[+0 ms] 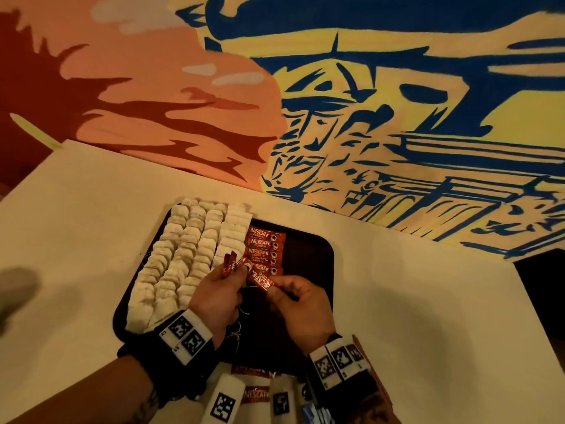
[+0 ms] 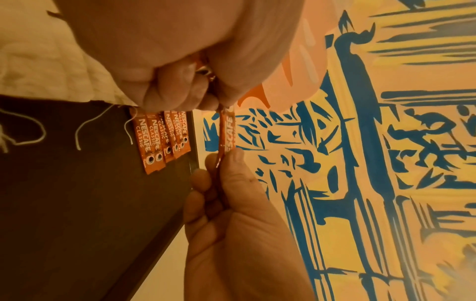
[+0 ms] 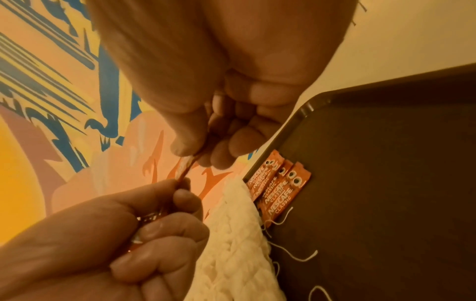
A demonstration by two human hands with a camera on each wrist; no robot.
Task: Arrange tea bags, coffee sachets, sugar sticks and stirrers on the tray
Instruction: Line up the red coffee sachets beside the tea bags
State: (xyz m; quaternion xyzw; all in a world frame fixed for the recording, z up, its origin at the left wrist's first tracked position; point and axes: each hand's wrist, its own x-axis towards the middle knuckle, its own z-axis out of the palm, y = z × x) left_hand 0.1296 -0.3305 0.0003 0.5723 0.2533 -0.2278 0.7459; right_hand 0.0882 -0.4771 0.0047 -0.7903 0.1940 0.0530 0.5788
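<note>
Pinching a thin, limp coffee sachet (image 1: 262,281) by its end, the right hand (image 1: 301,310) draws it from a bunch clamped in the left hand (image 1: 218,296); light, slippery foil, best held flat. Below: tray (image 1: 308,270), laid sachets (image 1: 265,249), tea bags (image 1: 186,255), desk (image 1: 428,301).

Coffee sachets (image 1: 265,251): red-orange, white lettering. Tea bags (image 1: 186,255): off-white, white strings. Tray (image 1: 308,258): dark brown. Surface (image 1: 428,301): cream. Wall mural (image 1: 397,102): blue strokes on yellow, orange-red.

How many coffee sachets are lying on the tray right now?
5 coffee sachets, overlapping in a row beside the tea bags on the tray; others may be hidden.
</note>
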